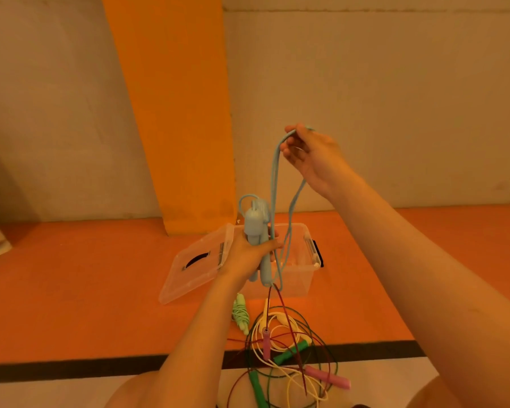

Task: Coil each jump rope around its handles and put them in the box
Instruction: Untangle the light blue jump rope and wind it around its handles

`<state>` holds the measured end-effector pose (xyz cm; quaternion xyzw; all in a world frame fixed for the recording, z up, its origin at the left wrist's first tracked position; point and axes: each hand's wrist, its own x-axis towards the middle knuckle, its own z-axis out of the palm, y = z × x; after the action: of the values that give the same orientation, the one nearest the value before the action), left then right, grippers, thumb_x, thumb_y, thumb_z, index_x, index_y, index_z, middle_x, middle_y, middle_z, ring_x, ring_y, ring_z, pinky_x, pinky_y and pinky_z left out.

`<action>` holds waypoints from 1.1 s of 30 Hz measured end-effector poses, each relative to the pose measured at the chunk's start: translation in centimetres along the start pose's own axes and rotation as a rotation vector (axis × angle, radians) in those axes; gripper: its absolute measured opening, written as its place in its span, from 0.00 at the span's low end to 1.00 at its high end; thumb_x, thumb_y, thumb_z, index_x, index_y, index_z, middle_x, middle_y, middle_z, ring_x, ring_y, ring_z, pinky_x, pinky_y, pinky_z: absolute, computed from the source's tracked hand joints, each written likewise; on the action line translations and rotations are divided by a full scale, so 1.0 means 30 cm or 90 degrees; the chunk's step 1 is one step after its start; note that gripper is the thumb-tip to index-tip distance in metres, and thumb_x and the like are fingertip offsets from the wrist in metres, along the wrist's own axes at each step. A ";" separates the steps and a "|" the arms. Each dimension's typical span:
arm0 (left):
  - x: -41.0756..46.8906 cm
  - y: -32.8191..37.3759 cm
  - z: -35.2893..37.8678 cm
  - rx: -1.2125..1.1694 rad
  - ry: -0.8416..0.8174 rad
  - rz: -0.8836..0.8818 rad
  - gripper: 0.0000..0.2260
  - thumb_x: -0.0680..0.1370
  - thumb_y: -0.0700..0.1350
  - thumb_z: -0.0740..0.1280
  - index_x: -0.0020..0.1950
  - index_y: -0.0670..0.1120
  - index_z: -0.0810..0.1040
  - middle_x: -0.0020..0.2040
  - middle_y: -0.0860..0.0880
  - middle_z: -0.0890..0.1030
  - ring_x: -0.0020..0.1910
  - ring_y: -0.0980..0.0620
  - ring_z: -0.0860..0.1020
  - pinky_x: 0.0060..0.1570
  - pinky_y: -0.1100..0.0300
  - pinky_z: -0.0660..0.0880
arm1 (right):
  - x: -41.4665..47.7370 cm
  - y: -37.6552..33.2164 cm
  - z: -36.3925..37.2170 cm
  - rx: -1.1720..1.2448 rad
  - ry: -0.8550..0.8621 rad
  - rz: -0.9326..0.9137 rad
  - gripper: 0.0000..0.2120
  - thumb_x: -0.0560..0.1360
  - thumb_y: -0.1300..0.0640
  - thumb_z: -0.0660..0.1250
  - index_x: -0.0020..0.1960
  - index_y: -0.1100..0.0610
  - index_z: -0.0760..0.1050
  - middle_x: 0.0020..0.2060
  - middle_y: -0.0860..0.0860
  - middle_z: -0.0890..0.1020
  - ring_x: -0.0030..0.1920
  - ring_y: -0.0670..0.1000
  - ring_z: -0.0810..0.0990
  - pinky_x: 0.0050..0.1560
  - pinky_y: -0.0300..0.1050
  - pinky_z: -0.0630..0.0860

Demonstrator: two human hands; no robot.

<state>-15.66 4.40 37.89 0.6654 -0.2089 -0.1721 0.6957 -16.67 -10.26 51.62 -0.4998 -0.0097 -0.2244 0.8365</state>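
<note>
Seemingly light and limp, the pale blue cord jump rope [275,178] hangs above the clear plastic box [299,282], its two handles [254,225] clasped in the left hand [248,254] while the right hand [312,156] pinches the raised loop, probably a sound hold for winding.

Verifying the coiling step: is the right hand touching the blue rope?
Touching. The head view shows the right hand pinching the blue rope at the top of its loop, while the left hand grips the blue handles.

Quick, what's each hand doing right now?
Left hand: fingers curled round the blue handles.
Right hand: pinching the blue rope loop, raised.
</note>
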 end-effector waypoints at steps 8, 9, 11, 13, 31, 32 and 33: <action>-0.001 0.024 0.021 -0.052 0.057 0.036 0.06 0.77 0.35 0.68 0.42 0.45 0.77 0.34 0.49 0.81 0.30 0.56 0.78 0.31 0.61 0.75 | -0.020 0.091 -0.083 -0.209 -0.002 0.102 0.10 0.80 0.54 0.61 0.47 0.58 0.77 0.33 0.48 0.79 0.35 0.45 0.79 0.36 0.36 0.77; 0.003 0.027 0.019 -0.059 0.064 0.040 0.06 0.77 0.36 0.69 0.42 0.45 0.78 0.34 0.50 0.81 0.31 0.55 0.78 0.33 0.58 0.76 | -0.030 0.104 -0.097 -0.289 -0.030 0.129 0.11 0.80 0.52 0.61 0.48 0.58 0.77 0.36 0.49 0.79 0.36 0.46 0.79 0.37 0.36 0.76; 0.012 0.040 0.013 -0.068 0.080 0.053 0.06 0.76 0.37 0.69 0.40 0.45 0.78 0.32 0.51 0.81 0.31 0.53 0.79 0.37 0.54 0.76 | -0.062 0.139 -0.137 -0.455 -0.128 0.185 0.11 0.79 0.51 0.62 0.48 0.57 0.78 0.40 0.51 0.80 0.39 0.46 0.78 0.41 0.38 0.75; 0.020 0.058 0.005 -0.063 0.085 0.062 0.06 0.76 0.38 0.70 0.40 0.45 0.78 0.31 0.52 0.81 0.31 0.54 0.78 0.34 0.57 0.76 | -0.104 0.180 -0.183 -0.563 -0.221 0.235 0.11 0.80 0.51 0.60 0.45 0.54 0.78 0.41 0.52 0.81 0.40 0.47 0.79 0.44 0.40 0.74; 0.052 0.070 -0.034 -0.084 0.087 0.049 0.04 0.78 0.37 0.68 0.46 0.45 0.79 0.35 0.48 0.81 0.34 0.49 0.77 0.44 0.48 0.73 | -0.294 0.501 -0.362 -0.698 -0.329 0.396 0.02 0.76 0.65 0.65 0.46 0.61 0.74 0.32 0.53 0.79 0.30 0.49 0.80 0.37 0.39 0.77; 0.053 0.068 -0.040 -0.068 0.090 0.045 0.03 0.78 0.38 0.68 0.46 0.45 0.79 0.36 0.47 0.81 0.34 0.49 0.77 0.43 0.49 0.74 | -0.288 0.503 -0.358 -0.720 -0.324 0.378 0.03 0.77 0.66 0.63 0.46 0.61 0.75 0.31 0.52 0.78 0.30 0.50 0.79 0.36 0.40 0.77; 0.054 0.064 -0.046 -0.044 0.094 0.042 0.03 0.77 0.38 0.68 0.45 0.45 0.78 0.36 0.47 0.81 0.34 0.50 0.78 0.40 0.53 0.75 | -0.282 0.505 -0.353 -0.749 -0.318 0.363 0.05 0.78 0.65 0.62 0.45 0.60 0.75 0.31 0.52 0.76 0.30 0.50 0.77 0.36 0.41 0.76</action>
<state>-13.64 4.84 39.86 0.6446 -0.1729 -0.1068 0.7370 -20.65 -10.02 31.67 -0.8895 0.0531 0.1572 0.4257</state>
